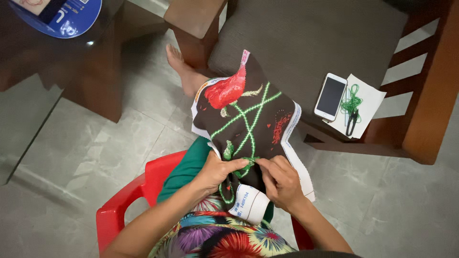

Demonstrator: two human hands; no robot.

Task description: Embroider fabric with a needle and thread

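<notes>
The cloth point(246, 122) lies on the person's lap, its long axis running away from the body toward the sofa point(306, 43). The left hand point(217, 170) grips the cloth's near part with curled fingers. The right hand point(281, 181) pinches at the green stitches, fingertips pressed together; a needle cannot be seen. A phone point(330, 96) and green thread point(352, 102) lie on paper point(368, 102).

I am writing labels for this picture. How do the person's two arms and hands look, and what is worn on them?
The left hand and right hand are bare: no gloves or visible rings. Both forearms are uncovered, without sleeves or a watch. A colourful flower-patterned garment shows below them.
</notes>
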